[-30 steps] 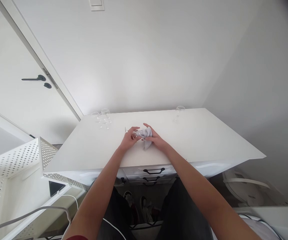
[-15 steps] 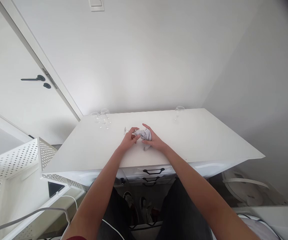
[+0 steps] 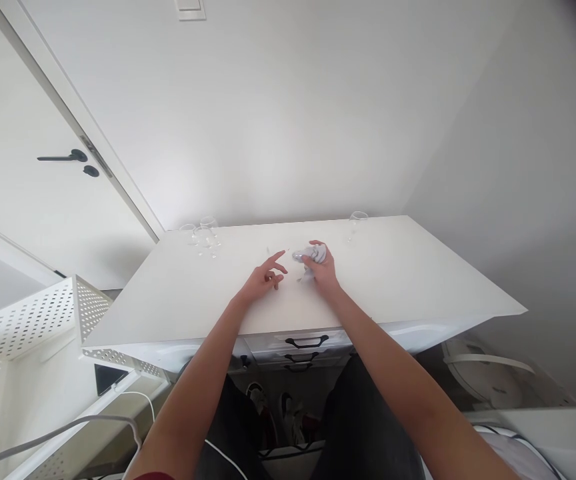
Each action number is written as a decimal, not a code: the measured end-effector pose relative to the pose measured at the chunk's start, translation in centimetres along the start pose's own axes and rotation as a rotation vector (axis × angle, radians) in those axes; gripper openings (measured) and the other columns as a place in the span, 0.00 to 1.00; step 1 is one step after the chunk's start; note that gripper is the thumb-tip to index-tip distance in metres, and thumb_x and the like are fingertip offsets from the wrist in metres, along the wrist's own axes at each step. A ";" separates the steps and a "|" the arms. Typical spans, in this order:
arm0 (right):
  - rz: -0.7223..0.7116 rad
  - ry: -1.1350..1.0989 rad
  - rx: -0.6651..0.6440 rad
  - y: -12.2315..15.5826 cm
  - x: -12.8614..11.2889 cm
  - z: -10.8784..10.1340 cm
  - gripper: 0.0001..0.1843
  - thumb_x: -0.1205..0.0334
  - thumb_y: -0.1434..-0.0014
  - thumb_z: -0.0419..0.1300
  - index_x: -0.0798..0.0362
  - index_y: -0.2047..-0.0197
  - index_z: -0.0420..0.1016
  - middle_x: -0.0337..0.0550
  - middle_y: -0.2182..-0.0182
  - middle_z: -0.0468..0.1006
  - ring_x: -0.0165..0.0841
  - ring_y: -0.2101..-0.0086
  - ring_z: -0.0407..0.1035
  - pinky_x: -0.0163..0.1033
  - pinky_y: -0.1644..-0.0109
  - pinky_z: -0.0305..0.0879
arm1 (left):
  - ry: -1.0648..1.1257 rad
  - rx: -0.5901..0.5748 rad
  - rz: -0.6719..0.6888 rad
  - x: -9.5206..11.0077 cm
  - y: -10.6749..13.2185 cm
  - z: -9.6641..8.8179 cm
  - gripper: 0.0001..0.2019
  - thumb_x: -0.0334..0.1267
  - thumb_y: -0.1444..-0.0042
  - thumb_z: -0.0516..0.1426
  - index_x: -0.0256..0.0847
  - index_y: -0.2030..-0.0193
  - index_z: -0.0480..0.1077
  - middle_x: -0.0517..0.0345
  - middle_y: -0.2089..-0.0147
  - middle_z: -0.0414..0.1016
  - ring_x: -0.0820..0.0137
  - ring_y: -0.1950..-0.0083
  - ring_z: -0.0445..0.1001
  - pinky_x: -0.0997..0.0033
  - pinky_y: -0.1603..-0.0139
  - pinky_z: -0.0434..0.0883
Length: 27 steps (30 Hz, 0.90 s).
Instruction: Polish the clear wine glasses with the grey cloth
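My right hand (image 3: 324, 270) is closed round a crumpled grey cloth (image 3: 315, 254) above the middle of the white table (image 3: 418, 280). A clear glass (image 3: 298, 255) pokes out of the cloth to the left; I cannot make out its stem. My left hand (image 3: 264, 277) hovers just left of it with its fingers spread, holding nothing and a short gap away from the glass.
Three clear stemmed glasses (image 3: 202, 235) stand at the table's back left corner and one (image 3: 357, 223) at the back right. Drawers with black handles (image 3: 308, 343) sit under the front edge. A white perforated rack (image 3: 28, 320) stands at the left, beside a door.
My left hand has let go of the glass and opened. My right hand has carried the cloth and glass a little to the right and farther back.
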State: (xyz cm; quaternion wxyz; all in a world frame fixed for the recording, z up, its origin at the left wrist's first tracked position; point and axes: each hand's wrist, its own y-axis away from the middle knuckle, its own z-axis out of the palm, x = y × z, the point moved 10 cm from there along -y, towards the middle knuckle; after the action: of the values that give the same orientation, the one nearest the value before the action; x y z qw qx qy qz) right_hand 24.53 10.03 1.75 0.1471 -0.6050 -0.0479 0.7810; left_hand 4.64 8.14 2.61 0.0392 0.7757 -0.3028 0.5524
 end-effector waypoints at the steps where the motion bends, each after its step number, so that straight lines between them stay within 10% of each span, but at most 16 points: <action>1: 0.010 -0.036 0.062 -0.1 0.2 -0.8 0.34 0.48 0.51 0.75 0.45 0.45 0.69 0.36 0.65 0.69 0.33 0.66 0.66 0.39 0.61 0.69 | 0.001 0.061 0.006 -0.1 0.1 -0.7 0.24 0.49 0.33 0.57 0.51 0.32 0.65 0.57 0.55 0.77 0.77 0.73 0.71 0.71 0.67 0.70; 4: 0.045 -0.103 0.125 -0.2 0.6 -1.6 0.37 0.47 0.54 0.76 0.45 0.45 0.67 0.36 0.65 0.68 0.32 0.67 0.66 0.38 0.64 0.68 | -0.035 0.329 0.010 -0.4 0.6 -3.4 0.14 0.49 0.32 0.56 0.46 0.46 0.71 0.64 0.70 0.67 0.75 0.74 0.65 0.72 0.68 0.68; 7: 0.059 -0.106 0.028 0.0 0.4 -0.2 0.36 0.48 0.57 0.79 0.45 0.47 0.71 0.35 0.66 0.68 0.32 0.67 0.66 0.37 0.66 0.67 | -0.107 0.489 0.021 0.1 1.1 -4.8 0.18 0.48 0.38 0.63 0.48 0.44 0.68 0.58 0.59 0.69 0.73 0.65 0.68 0.73 0.67 0.68; 11: 0.061 -0.117 -0.097 0.5 0.0 1.6 0.32 0.51 0.57 0.80 0.46 0.51 0.74 0.34 0.68 0.71 0.31 0.67 0.67 0.37 0.63 0.67 | -0.276 0.456 0.007 0.4 0.5 -4.4 0.15 0.44 0.44 0.67 0.46 0.53 0.73 0.53 0.50 0.67 0.71 0.61 0.68 0.71 0.66 0.69; 20: 0.117 -0.263 -0.119 0.5 0.3 1.9 0.25 0.50 0.47 0.75 0.44 0.48 0.77 0.34 0.66 0.72 0.30 0.67 0.70 0.34 0.64 0.71 | -0.191 0.401 -0.091 -1.2 0.6 -4.2 0.15 0.52 0.38 0.62 0.43 0.65 0.68 0.61 0.71 0.68 0.73 0.73 0.61 0.70 0.70 0.62; 27: 0.144 -0.452 0.250 -0.4 2.2 -2.2 0.26 0.58 0.46 0.71 0.43 0.44 0.74 0.38 0.51 0.81 0.37 0.49 0.76 0.45 0.46 0.76 | -0.069 0.437 -0.067 -0.6 0.9 -4.7 0.18 0.55 0.39 0.62 0.43 0.68 0.67 0.62 0.74 0.67 0.74 0.75 0.62 0.71 0.72 0.61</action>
State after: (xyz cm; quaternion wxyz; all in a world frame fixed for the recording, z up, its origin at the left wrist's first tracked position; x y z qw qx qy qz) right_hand 26.23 10.82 -0.80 0.1503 -0.3942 0.0603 0.9046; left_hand 0.11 9.53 3.63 -0.1220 0.7938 -0.1510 0.5763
